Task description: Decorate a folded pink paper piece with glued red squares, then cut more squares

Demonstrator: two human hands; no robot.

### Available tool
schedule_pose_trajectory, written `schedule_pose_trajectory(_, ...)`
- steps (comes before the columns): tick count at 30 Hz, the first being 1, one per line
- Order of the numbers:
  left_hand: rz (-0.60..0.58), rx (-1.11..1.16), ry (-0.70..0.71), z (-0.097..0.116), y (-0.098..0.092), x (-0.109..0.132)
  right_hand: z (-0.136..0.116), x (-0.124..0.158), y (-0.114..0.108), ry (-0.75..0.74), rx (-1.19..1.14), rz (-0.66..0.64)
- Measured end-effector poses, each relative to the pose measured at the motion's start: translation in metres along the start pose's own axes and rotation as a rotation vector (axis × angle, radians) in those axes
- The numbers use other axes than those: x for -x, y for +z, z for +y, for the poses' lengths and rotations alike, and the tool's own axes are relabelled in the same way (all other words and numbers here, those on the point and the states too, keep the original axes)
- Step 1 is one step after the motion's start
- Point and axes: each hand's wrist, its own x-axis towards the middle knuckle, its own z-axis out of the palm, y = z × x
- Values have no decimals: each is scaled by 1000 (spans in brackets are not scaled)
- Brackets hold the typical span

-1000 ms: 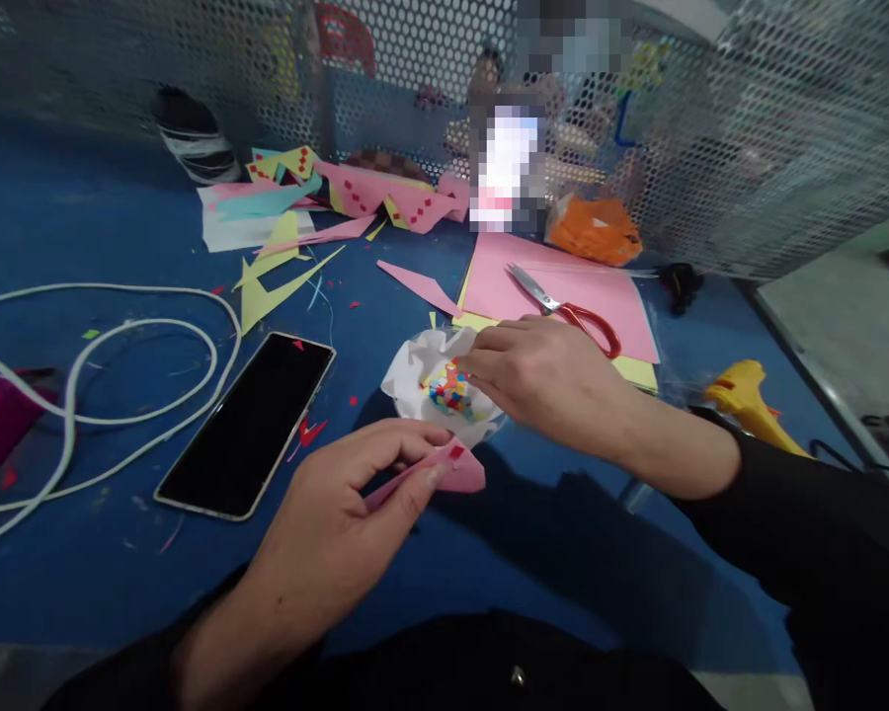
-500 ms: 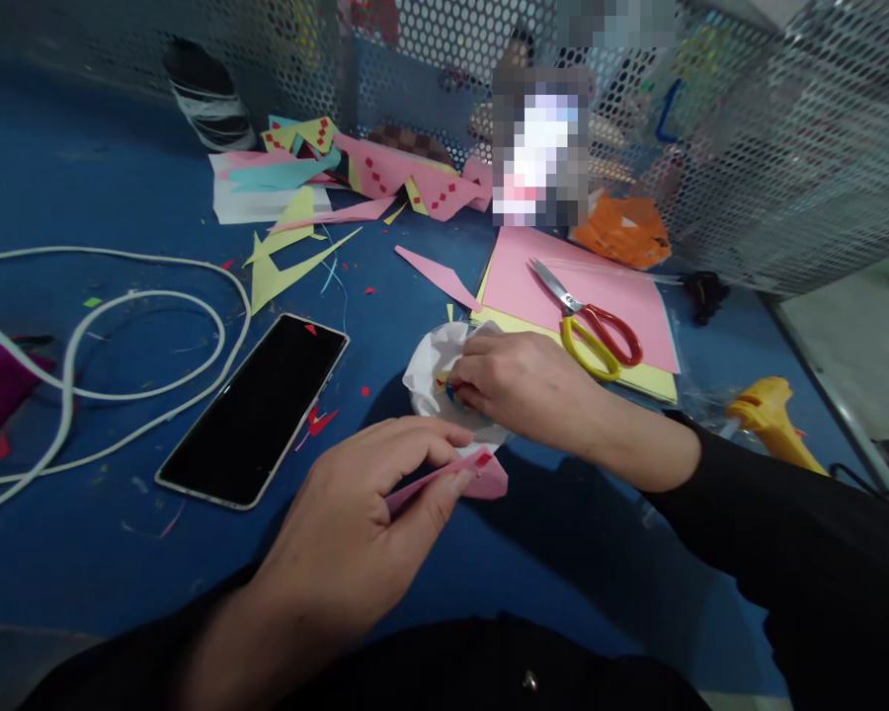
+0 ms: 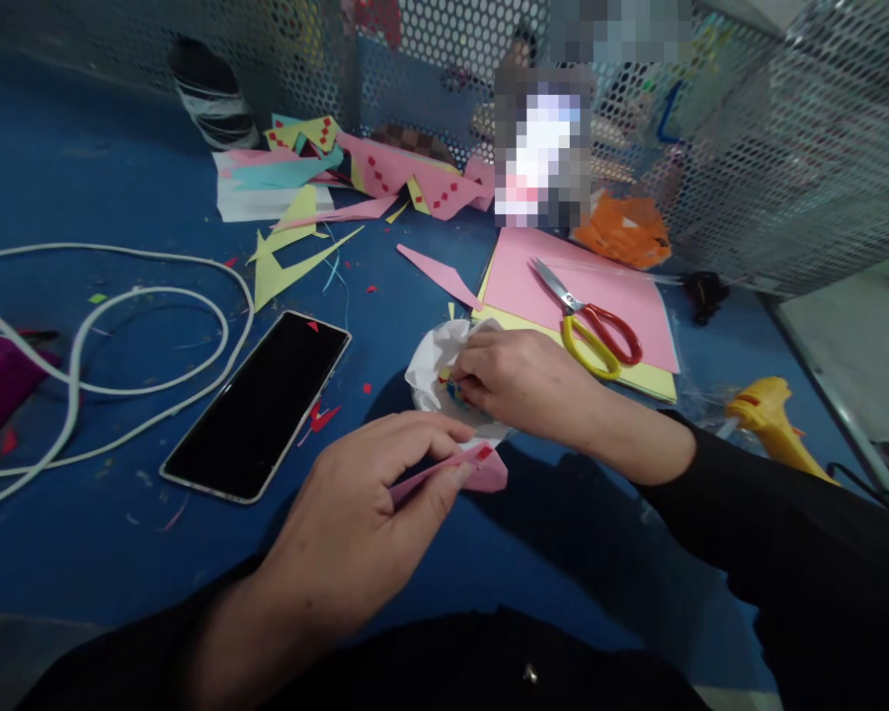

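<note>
Between the thumb and fingers of my left hand is a folded piece of pink paper with a small red square on its upper edge. My right hand reaches into a container lined with crumpled white paper, just beyond the pink piece. Its fingers are bent together inside, and their tips are partly hidden. Small bits of yellow and blue show beside them in the container. Whether the fingertips pinch anything cannot be made out.
A phone and a white cable lie to the left. Scissors rest on pink and yellow sheets at right, near a yellow glue gun. Decorated paper pieces and a metal mesh panel stand behind.
Both hands stay almost where they were, the left still on the pink paper and the right in the container. The view has shifted very slightly.
</note>
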Motion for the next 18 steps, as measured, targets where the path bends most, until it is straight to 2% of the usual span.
schedule_pose_trajectory(6,-8,27,-53,1,0,0,-1,6,-9,86,-129,71)
schedule_pose_trajectory(13,-36,84,-110,3,-1,-2,-2,28,-21,227,-695,247)
schedule_pose_trajectory(16,-22,123,-124,5,-1,-2,-6,46,-26,314,-843,307)
schedule_pose_trajectory(18,27,165,-139,6,-1,-2,-11,60,-27,341,-893,379)
